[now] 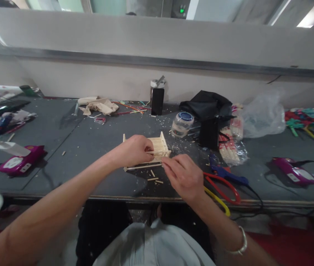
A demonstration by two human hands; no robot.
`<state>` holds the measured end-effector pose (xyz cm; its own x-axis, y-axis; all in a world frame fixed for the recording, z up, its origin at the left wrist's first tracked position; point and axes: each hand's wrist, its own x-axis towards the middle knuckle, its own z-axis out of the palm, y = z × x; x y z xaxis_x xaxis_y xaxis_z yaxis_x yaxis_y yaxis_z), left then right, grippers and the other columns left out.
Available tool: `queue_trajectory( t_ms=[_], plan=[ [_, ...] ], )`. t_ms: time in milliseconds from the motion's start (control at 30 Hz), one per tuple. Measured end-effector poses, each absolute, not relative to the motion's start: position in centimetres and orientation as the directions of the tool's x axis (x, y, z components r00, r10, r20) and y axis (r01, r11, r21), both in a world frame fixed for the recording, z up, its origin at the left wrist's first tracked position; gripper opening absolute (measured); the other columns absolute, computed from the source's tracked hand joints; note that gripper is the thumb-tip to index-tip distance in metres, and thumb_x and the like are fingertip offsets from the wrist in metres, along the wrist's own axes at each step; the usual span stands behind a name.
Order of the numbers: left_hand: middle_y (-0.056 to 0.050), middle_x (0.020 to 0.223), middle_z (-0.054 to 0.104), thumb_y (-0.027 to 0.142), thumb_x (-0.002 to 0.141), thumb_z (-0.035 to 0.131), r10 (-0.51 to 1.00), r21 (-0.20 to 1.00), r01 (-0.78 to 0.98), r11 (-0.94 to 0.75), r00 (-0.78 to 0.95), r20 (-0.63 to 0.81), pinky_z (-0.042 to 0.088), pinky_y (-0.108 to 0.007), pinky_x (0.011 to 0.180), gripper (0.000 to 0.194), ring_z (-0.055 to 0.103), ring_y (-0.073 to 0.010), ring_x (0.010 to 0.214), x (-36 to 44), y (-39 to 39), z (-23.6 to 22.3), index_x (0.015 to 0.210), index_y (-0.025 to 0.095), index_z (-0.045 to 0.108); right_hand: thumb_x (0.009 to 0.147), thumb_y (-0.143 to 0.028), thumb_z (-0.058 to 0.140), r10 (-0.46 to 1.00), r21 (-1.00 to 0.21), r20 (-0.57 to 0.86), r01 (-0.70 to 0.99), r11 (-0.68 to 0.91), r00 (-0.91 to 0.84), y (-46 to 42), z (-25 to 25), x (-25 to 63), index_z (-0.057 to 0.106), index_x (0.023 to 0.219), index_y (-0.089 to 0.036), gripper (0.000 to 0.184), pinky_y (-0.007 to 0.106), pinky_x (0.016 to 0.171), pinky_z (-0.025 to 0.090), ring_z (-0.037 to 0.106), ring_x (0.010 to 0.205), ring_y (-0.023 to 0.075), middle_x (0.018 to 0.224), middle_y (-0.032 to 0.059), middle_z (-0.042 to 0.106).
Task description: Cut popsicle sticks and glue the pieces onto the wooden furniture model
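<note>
A small bed-like model made of pale wooden sticks [157, 142] stands on the dark table in front of me, with posts at its corners. My left hand [136, 149] reaches over it, fingers curled and pinching at a stick rail near its right end. At the model's near right corner, my right hand [184, 175] has thumb and fingertips pressed together. Whatever lies between those fingertips is too small to make out. Several short cut stick pieces [153, 179] are scattered just below the model.
Right of my right hand lie red-handled cutters [225, 188] and a blue glue gun [229, 173]. Beyond them are a clear jar [183, 125], a black bag [208, 105] and packaged sticks [229, 146]. A phone [157, 101] stands upright at the back. Purple boxes [21, 160] sit at both sides.
</note>
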<state>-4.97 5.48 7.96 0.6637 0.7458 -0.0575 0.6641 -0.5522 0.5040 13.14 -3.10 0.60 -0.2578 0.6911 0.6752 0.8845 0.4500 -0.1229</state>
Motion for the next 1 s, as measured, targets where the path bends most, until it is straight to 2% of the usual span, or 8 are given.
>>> queue_trajectory(
  t_ms=[133, 200, 333, 433, 567, 700, 867, 1000],
  plan=[
    [0.002, 0.062, 0.053, 0.025, 0.074, 0.054, 0.685, 0.580, 0.622, -0.527, 0.714, -0.143, 0.032, -0.022, 0.052, 0.016, 0.048, -0.0118, 0.058, -5.0, 6.2, 8.2, 0.069, 0.014, 0.065, 0.092, -0.020, 0.052, 0.670, -0.058, 0.679, 0.887, 0.459, -0.302, -2.2, 1.1, 12.3, 0.068, 0.099, -0.019, 0.018, 0.027, 0.070, 0.043, 0.055, 0.078, 0.0164, 0.077, 0.0042, 0.062],
    [-0.001, 0.075, 0.061, 0.025, 0.074, 0.059, 0.707, 0.535, 0.617, -0.577, 0.705, -0.052, 0.040, -0.025, 0.062, 0.015, 0.055, -0.0161, 0.071, -5.3, 5.5, 8.8, 0.080, 0.014, 0.068, 0.091, -0.019, 0.052, 0.677, -0.099, 0.687, 0.889, 0.447, -0.265, -2.5, 1.4, 12.1, 0.068, 0.090, -0.018, 0.016, 0.026, 0.070, 0.043, 0.056, 0.077, 0.0158, 0.075, 0.0037, 0.062],
    [-0.008, 0.103, 0.065, 0.024, 0.076, 0.065, 0.718, 0.426, 0.579, -0.695, 0.589, 0.370, 0.043, -0.036, 0.087, 0.025, 0.056, -0.0234, 0.097, -6.2, 0.8, 9.3, 0.100, 0.017, 0.065, 0.087, -0.022, 0.057, 0.803, -0.483, 0.596, 0.807, 0.340, 0.018, -5.5, 2.1, 12.5, 0.067, 0.083, -0.021, 0.010, 0.023, 0.059, 0.043, 0.053, 0.059, 0.0112, 0.065, -0.0020, 0.057],
    [-0.004, 0.081, 0.067, 0.025, 0.086, 0.058, 0.815, 0.695, 0.440, -0.569, 0.416, 0.403, 0.047, -0.025, 0.068, 0.011, 0.060, -0.0150, 0.074, -5.8, -4.1, 7.2, 0.090, 0.018, 0.065, 0.083, -0.030, 0.062, 0.924, -0.795, 0.332, 0.584, 0.165, 0.190, -8.5, 2.1, 12.4, 0.067, 0.079, -0.023, 0.009, 0.020, 0.048, 0.041, 0.050, 0.050, 0.0098, 0.059, -0.0051, 0.054],
    [-0.004, 0.085, 0.070, 0.027, 0.085, 0.061, 0.963, 0.965, 0.155, -0.211, 0.204, 0.178, 0.051, -0.027, 0.070, 0.011, 0.063, -0.0166, 0.078, -3.4, -8.1, 2.9, 0.088, 0.022, 0.070, 0.083, -0.038, 0.062, 0.974, -0.932, 0.131, 0.359, 0.058, 0.183, -10.9, 1.2, 11.1, 0.064, 0.073, -0.021, 0.020, 0.020, 0.044, 0.040, 0.048, 0.048, 0.0100, 0.058, -0.0045, 0.054],
    [-0.005, 0.081, 0.067, 0.032, 0.080, 0.066, 0.991, 0.993, -0.112, 0.043, 0.131, -0.028, 0.050, -0.026, 0.067, 0.014, 0.063, -0.0170, 0.077, -2.2, -8.4, 1.0, 0.077, 0.018, 0.070, 0.087, -0.036, 0.056, 0.977, -0.811, 0.211, 0.562, 0.164, 0.019, -11.0, 0.1, 12.3, 0.065, 0.079, -0.021, 0.019, 0.020, 0.048, 0.044, 0.053, 0.053, 0.0113, 0.064, -0.0021, 0.058],
    [-0.001, 0.065, 0.063, 0.042, 0.078, 0.067, 0.937, 0.938, -0.157, 0.308, 0.220, -0.270, 0.041, -0.021, 0.048, 0.027, 0.055, -0.0105, 0.052, -3.7, -7.7, 0.2, 0.087, 0.016, 0.067, 0.087, -0.032, 0.049, 0.889, -0.121, 0.450, 0.981, 0.154, -0.084, -10.7, -1.9, 19.7, 0.062, 0.112, -0.013, 0.034, 0.049, 0.081, 0.050, 0.060, 0.093, 0.0315, 0.100, 0.0165, 0.065],
    [0.003, 0.060, 0.058, 0.045, 0.074, 0.069, 0.909, 0.909, -0.160, 0.384, 0.239, -0.342, 0.037, -0.019, 0.043, 0.035, 0.050, -0.0081, 0.046, -4.0, -7.7, -0.6, 0.095, 0.016, 0.066, 0.086, -0.028, 0.047, 0.940, -0.044, 0.318, 0.989, 0.144, -0.123, -10.6, -3.8, 24.0, 0.057, 0.120, -0.011, 0.039, 0.050, 0.082, 0.050, 0.060, 0.097, 0.0326, 0.105, 0.0185, 0.063]
  ],
)
